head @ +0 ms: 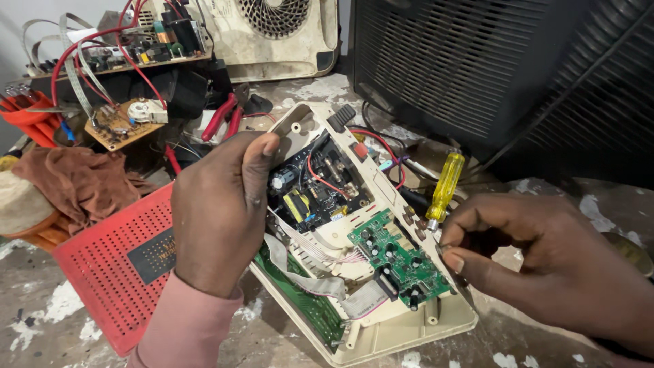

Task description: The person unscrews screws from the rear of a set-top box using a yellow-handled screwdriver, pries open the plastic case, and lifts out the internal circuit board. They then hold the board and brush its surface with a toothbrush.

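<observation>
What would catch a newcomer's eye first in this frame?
The opened cream casing at centre, with a green circuit board and grey ribbon cables exposed. The left hand grips its upper edge, while the right hand holds a yellow-handled screwdriver at the casing's right edge. A red perforated basket lies lower left.

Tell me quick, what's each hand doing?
Left hand: closed, gripping the cream casing.
Right hand: fingers pinched beside the yellow-handled screwdriver; whether it holds it cannot be told.
</observation>
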